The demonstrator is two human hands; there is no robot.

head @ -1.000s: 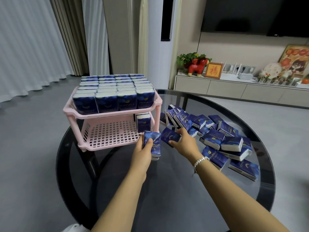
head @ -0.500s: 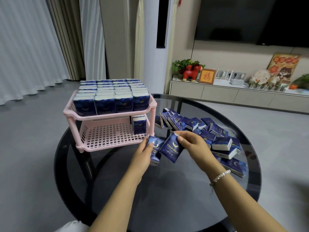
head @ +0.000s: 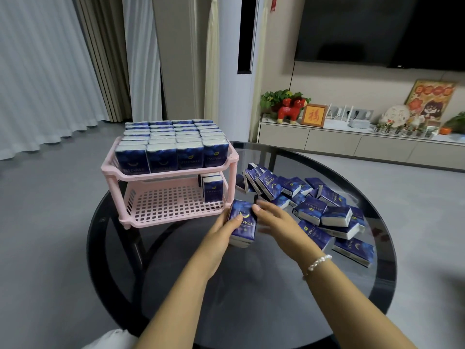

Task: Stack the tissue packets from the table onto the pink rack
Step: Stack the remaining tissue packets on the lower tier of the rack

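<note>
Left hand (head: 222, 229) grips a small stack of tissue packets (head: 242, 224), thumb curled over the front face, fingers behind and out of sight. Right hand (head: 273, 219) sits at the stack's right edge, fingers extended, tips touching the top corner; hand is motion-blurred, so can't tell if it actually grips.

Held packets: dark blue wrap, yellow crescent, "TWINKLE" lettering, white tissue edge at the bottom. At least two in the stack; exact count unclear. Stack is upright, slightly tilted, above the glass table (head: 251, 285), just in front of the pink rack (head: 173, 190) at its lower-right corner.

Rack top tier is packed with upright packets in rows. Lower tier holds a few packets (head: 212, 188) standing at the right end, rest of the grid bare; back ones hidden behind the front one.

Loose pile of packets (head: 314, 205) lies to the right on the table, partly behind the right hand.

Both forearms are cut off by the bottom frame edge.
</note>
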